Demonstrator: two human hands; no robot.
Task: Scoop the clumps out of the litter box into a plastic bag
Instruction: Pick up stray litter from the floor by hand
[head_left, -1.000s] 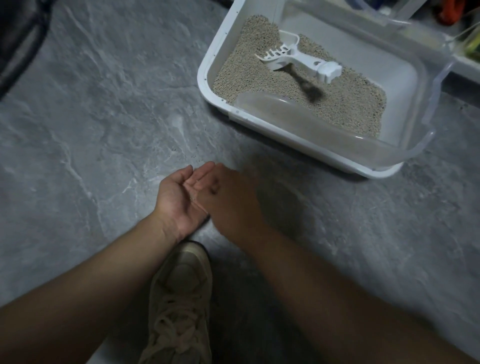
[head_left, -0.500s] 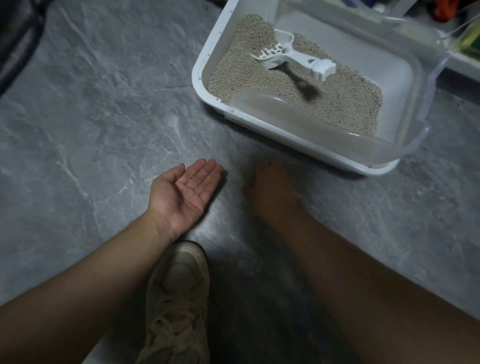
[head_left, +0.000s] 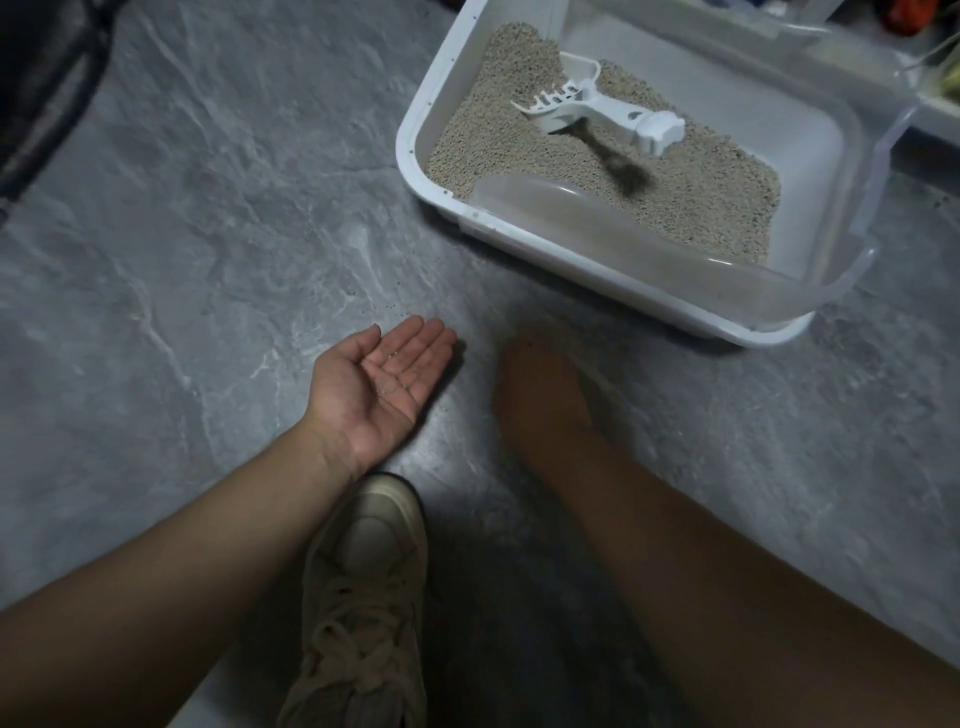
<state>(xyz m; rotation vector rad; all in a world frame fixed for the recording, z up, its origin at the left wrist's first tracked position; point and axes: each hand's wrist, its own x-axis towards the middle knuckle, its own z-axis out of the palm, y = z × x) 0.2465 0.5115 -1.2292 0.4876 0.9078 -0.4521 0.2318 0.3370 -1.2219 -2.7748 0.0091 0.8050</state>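
Observation:
A white litter box (head_left: 566, 254) with a clear raised rim stands on the floor at the upper right, holding beige litter (head_left: 701, 202). A white slotted scoop (head_left: 602, 111) rests on the litter, untouched. My left hand (head_left: 384, 384) lies palm up and flat near the floor, with a few litter grains on the palm. My right hand (head_left: 540, 395) is palm down, blurred, low over the floor just right of it, in front of the box; I cannot make out its fingers. No plastic bag is in view.
Grey marbled floor (head_left: 208, 234) with scattered litter grains in front of the box. A beige laced shoe (head_left: 363, 597) sits under my forearms. A dark object (head_left: 36, 78) is at the upper left; cluttered items lie beyond the box at the upper right.
My right hand has slid off my left palm to the right and down toward the floor. My left hand stayed palm up.

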